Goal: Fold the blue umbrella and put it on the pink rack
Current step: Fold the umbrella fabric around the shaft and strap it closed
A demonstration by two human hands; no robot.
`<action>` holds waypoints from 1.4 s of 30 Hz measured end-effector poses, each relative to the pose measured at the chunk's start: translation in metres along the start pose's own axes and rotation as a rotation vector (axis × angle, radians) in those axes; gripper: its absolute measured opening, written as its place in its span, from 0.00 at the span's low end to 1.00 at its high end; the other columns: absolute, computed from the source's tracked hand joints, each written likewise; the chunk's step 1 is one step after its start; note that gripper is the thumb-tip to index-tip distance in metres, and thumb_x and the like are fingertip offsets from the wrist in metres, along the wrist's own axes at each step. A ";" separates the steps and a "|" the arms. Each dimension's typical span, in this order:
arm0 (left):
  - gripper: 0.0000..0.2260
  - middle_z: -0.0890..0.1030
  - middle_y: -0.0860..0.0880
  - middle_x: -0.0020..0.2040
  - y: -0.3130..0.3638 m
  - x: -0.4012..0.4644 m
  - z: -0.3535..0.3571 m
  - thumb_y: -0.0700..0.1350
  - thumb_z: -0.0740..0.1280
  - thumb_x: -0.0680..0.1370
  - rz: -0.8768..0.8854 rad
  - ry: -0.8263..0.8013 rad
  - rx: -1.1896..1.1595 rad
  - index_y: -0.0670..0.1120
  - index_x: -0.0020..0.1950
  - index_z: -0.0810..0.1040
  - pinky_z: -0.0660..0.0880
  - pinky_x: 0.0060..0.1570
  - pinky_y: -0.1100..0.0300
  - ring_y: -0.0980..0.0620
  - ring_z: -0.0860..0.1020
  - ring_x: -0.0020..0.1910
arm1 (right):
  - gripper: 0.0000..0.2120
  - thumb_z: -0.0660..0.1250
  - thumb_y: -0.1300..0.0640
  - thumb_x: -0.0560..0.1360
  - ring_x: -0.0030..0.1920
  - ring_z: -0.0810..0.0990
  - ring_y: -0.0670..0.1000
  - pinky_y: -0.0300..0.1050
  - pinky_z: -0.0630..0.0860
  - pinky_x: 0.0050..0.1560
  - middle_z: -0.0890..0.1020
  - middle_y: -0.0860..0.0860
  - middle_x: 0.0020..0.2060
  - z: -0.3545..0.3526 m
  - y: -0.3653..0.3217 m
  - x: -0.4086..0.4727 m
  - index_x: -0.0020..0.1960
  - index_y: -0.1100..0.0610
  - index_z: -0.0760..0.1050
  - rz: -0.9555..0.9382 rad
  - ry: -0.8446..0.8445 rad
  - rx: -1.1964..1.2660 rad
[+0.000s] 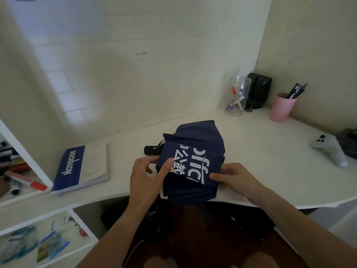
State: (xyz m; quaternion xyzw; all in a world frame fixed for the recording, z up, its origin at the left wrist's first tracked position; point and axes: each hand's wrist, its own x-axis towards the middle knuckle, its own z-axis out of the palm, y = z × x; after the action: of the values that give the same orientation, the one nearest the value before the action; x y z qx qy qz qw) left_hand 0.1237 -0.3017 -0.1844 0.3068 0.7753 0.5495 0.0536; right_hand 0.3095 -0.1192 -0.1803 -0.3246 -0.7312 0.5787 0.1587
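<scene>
The blue umbrella (195, 151) lies collapsed on the white desk (270, 171), its navy cloth with white lettering bunched loosely. Its black handle (152, 149) pokes out at the left, pointing toward the wall. My left hand (148, 175) pinches the cloth at the umbrella's left side, thumb on top of the lettering. My right hand (231, 176) grips the cloth's right lower edge. The lower end of the umbrella hangs slightly over the desk's front edge. No pink rack is in view.
A blue and white notebook (81, 169) lies left of the umbrella. A clear jar of markers (236, 97), black speakers (258, 89) and a pink cup of pens (282, 107) stand at the back right. A white game controller (330, 149) lies far right. Shelves with clutter (19, 171) sit left.
</scene>
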 end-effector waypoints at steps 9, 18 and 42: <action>0.23 0.74 0.53 0.23 -0.016 0.003 -0.011 0.54 0.73 0.78 -0.103 -0.203 0.069 0.44 0.28 0.73 0.69 0.32 0.70 0.60 0.72 0.25 | 0.13 0.73 0.51 0.76 0.43 0.85 0.46 0.36 0.77 0.42 0.89 0.48 0.42 0.000 -0.004 -0.003 0.45 0.61 0.86 0.054 0.044 0.037; 0.12 0.82 0.56 0.40 -0.020 -0.006 -0.007 0.46 0.74 0.77 0.191 -0.147 0.265 0.54 0.53 0.72 0.76 0.39 0.70 0.59 0.81 0.37 | 0.12 0.79 0.50 0.68 0.43 0.84 0.51 0.46 0.77 0.48 0.86 0.52 0.38 0.003 0.002 0.003 0.37 0.56 0.82 0.071 0.223 -0.206; 0.22 0.76 0.50 0.63 -0.032 -0.008 -0.001 0.52 0.63 0.84 0.396 -0.355 0.501 0.48 0.78 0.69 0.71 0.62 0.62 0.54 0.74 0.60 | 0.24 0.81 0.67 0.64 0.40 0.84 0.52 0.51 0.80 0.51 0.86 0.54 0.38 -0.002 -0.001 -0.018 0.57 0.57 0.77 0.102 0.120 -0.250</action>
State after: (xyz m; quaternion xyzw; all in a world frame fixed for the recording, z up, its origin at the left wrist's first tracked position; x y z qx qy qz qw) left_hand 0.1164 -0.3135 -0.2141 0.5454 0.7900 0.2802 0.0031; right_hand 0.3231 -0.1298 -0.1765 -0.4126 -0.7692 0.4700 0.1309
